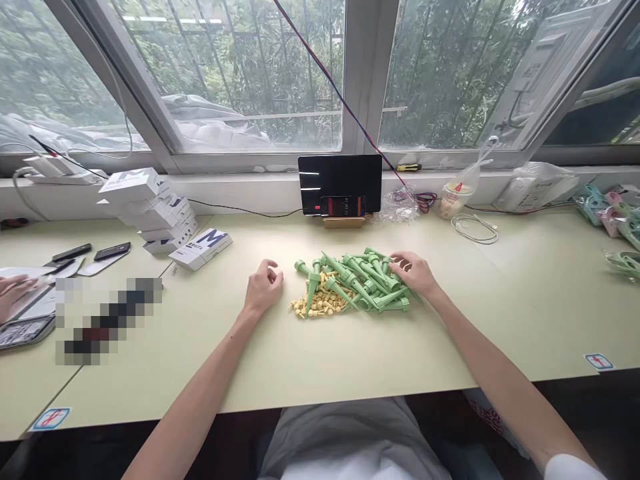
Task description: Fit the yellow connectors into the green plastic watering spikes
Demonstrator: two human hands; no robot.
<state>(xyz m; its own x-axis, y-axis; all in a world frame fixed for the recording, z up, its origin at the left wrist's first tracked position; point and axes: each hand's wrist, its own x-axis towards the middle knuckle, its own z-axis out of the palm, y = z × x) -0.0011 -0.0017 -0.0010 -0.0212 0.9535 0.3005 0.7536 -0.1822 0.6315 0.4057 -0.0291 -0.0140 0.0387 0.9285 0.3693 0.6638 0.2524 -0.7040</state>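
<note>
Curled left hand [264, 288] half-open left of green plastic spikes [353, 281], bent right hand [416, 271] over their right edge, couldn't tell if pinching, needed gentle picking!

Light green cones [357, 287] beside pale yellow pieces [323, 305] at centre; the tabletop [350, 360] is pale yellow-green; the far tablet [340, 177] is black; the boxes [200, 250] at left are white with dark blue print; the far cord [343, 101] twists red and blue; the near-right sticker [599, 361], red within blue.
</note>
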